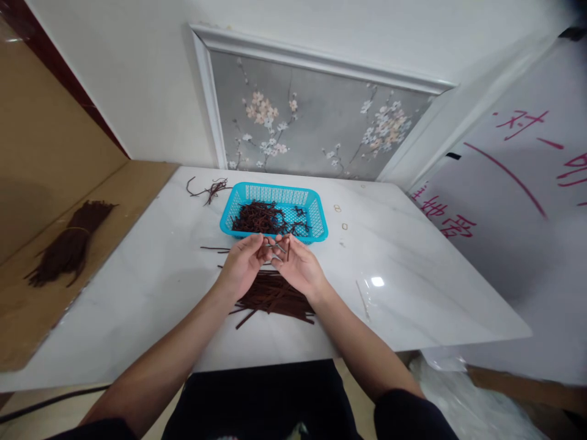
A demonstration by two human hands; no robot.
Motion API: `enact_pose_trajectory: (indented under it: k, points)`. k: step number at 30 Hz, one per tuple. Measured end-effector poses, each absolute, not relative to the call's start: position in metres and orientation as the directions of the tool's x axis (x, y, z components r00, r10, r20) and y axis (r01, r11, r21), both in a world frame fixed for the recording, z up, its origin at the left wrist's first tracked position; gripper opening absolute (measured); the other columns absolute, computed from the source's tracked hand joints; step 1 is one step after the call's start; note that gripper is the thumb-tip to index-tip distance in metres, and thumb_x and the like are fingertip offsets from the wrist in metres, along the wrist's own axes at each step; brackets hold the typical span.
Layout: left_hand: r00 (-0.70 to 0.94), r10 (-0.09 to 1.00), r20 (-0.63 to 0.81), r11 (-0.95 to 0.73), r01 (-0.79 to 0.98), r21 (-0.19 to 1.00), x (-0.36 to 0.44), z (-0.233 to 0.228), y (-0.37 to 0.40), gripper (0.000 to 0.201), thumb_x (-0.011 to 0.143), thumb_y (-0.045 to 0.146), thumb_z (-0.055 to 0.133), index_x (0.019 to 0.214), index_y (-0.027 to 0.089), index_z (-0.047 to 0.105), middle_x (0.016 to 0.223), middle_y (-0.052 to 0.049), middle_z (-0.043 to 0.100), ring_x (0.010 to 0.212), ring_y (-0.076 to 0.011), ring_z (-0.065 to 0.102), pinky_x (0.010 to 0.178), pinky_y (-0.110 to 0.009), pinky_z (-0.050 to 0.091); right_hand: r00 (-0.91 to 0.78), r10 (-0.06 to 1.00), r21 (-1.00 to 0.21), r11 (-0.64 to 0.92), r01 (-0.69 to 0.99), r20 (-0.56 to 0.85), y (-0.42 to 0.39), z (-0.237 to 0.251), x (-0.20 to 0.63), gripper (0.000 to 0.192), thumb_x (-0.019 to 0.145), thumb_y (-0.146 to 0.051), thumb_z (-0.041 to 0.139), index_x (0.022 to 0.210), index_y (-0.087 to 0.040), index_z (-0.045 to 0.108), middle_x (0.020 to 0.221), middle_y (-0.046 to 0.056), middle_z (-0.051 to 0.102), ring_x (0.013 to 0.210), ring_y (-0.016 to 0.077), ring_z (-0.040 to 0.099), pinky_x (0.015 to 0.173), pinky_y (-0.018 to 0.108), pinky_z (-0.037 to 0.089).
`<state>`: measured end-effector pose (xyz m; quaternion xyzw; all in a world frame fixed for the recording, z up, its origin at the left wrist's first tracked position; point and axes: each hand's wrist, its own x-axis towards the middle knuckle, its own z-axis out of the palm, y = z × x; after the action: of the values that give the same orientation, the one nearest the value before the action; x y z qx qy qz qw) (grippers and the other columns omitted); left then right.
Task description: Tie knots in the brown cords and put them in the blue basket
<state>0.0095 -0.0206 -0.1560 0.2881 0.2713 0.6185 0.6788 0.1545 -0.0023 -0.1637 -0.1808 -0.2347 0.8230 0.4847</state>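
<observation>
My left hand (243,261) and my right hand (300,264) meet over the table, just in front of the blue basket. Between their fingertips is a thin, bent brown pipe cleaner (288,249), pinched from both sides; fingers partly cover it. Under my wrists lies a loose pile of straight brown pipe cleaners (275,296). The perforated blue basket (320,214) holds a tangled heap of bent and twisted brown pieces (259,217), thickest on its left, with a few separate ones on the right.
Some curly brown strands (214,190) lie left of the basket. On cardboard (137,183) at the left rests a bundle of brown pipe cleaners (68,244) tied with a yellow band. Small rubber bands (345,227) dot the white table (413,275). A whiteboard (513,214) leans at the right.
</observation>
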Motion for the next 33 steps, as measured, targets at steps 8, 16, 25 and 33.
enact_pose_trajectory:
  k: [8,16,25,33]
  points:
    - [-0.138,0.983,0.119,-0.164,-0.385,0.908,0.018,-0.163,-0.028,0.018,0.077,0.032,0.080,0.086,0.017,0.076,0.082,-0.003,0.074,0.064,-0.0091,0.060,0.067,-0.023,0.051,-0.222,0.975,-0.721,-0.167,-0.673,-0.018,-0.003,-0.166,0.148,0.020,0.073,-0.035,0.083,0.069,-0.019,0.071,0.074,-0.001,0.071,0.061,0.0078,0.051,0.063,0.023,0.045]
    - [-0.262,0.882,0.391,-0.363,0.150,0.920,0.020,-0.169,-0.034,0.017,0.085,0.036,0.070,0.094,0.022,0.076,0.103,-0.004,0.076,0.096,-0.0173,0.070,0.088,-0.029,0.055,-0.040,0.996,-0.899,0.056,-0.434,0.081,-0.007,-0.170,0.144,0.011,0.074,-0.030,0.081,0.075,-0.021,0.074,0.065,-0.004,0.066,0.063,0.0102,0.056,0.067,0.026,0.046]
    - [-0.358,0.753,0.552,-0.431,0.364,0.825,0.016,-0.173,-0.032,0.014,0.085,0.033,0.071,0.093,0.022,0.075,0.093,-0.003,0.077,0.087,-0.0170,0.073,0.086,-0.032,0.057,-0.048,0.985,-0.932,0.142,-0.333,0.167,-0.009,-0.166,0.144,0.016,0.078,-0.031,0.077,0.090,-0.023,0.070,0.086,0.000,0.075,0.073,0.0138,0.067,0.078,0.031,0.055]
    - [-0.342,0.779,0.526,-0.416,0.346,0.841,0.019,-0.167,-0.035,0.014,0.085,0.035,0.071,0.093,0.025,0.077,0.094,-0.003,0.077,0.090,-0.0180,0.071,0.089,-0.033,0.055,-0.049,0.997,-0.894,0.038,-0.446,0.067,-0.005,-0.164,0.145,0.023,0.071,-0.027,0.083,0.090,-0.023,0.071,0.078,-0.002,0.075,0.073,0.0125,0.067,0.082,0.029,0.054]
